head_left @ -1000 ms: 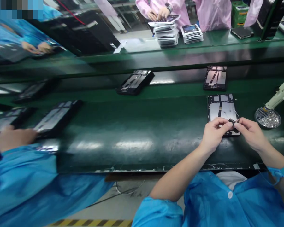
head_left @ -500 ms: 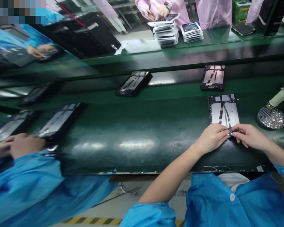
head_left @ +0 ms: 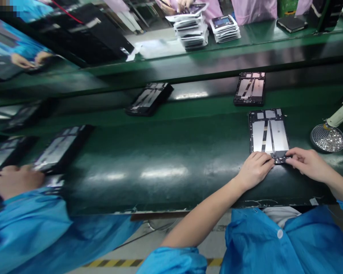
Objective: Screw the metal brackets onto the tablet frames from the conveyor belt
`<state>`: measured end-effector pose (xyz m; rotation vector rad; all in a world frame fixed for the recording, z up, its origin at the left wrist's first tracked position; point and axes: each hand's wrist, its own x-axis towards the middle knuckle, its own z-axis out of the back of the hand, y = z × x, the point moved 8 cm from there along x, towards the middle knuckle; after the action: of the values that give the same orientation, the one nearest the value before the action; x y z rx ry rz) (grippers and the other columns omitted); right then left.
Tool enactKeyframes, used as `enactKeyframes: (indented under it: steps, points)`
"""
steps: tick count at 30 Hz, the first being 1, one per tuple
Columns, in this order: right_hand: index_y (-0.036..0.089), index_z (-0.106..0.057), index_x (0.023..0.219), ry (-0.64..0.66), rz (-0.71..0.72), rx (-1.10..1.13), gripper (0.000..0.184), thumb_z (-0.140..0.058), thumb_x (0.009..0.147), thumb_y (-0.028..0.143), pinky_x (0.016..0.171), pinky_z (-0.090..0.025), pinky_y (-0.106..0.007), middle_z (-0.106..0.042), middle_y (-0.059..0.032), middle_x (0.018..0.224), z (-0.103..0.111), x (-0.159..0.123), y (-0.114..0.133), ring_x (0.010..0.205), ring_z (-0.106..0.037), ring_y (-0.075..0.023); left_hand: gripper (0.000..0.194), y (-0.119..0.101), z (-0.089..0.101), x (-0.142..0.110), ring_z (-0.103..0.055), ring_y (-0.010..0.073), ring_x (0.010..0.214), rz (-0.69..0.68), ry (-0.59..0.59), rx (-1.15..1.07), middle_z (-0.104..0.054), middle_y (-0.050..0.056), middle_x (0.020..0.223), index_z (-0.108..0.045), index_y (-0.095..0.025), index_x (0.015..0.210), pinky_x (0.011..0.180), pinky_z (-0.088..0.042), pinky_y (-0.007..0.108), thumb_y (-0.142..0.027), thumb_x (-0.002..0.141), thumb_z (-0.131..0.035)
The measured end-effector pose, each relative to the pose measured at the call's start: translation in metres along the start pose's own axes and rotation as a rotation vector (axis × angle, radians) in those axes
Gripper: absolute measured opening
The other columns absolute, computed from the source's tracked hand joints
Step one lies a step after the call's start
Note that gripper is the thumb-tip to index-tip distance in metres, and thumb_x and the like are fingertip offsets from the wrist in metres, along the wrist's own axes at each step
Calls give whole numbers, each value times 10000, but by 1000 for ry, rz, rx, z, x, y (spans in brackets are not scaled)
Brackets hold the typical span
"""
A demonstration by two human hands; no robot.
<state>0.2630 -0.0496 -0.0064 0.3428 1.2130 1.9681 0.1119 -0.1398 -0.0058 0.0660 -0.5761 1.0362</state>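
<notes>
While both hands press at near edge of open tablet chassis (head_left: 268, 135), at 2 o'clock on green belt (head_left: 165, 152): left hand (head_left: 254, 170) curled, fingertips on small black part (head_left: 280, 159); right hand (head_left: 308, 163) pinching same part. Risk: part seats crooked under uneven push. Screw dish (head_left: 327, 138) at 3 o'clock, elbow could knock it.
</notes>
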Motion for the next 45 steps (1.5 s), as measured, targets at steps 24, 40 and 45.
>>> enactKeyframes:
  steps: [24,40,45]
  points:
    - [267,-675,957,-972,422,294,204,-799,820,354,481,-485,-340,-695,-3,858,146,15,3,517,-588,-149,179,18,-53,56,-610,318,1366,283,-30,-189,-734,112,1305,-795,-269,1135,1138,-434,701,-274,1009,-668]
    - [195,-673,951,-1006,428,313,187,-765,789,214,485,-492,-329,-683,11,779,130,3,3,481,-595,-134,196,21,-44,56,-618,329,1356,257,-79,-183,-728,127,1303,-793,-247,1130,1126,-439,697,-273,1033,-625]
    - [234,-685,947,-1004,408,289,175,-784,816,297,494,-496,-357,-663,10,753,131,4,0,490,-585,-152,204,20,-45,55,-599,327,1376,266,-50,-193,-717,127,1317,-786,-258,1155,1141,-426,693,-267,1033,-622]
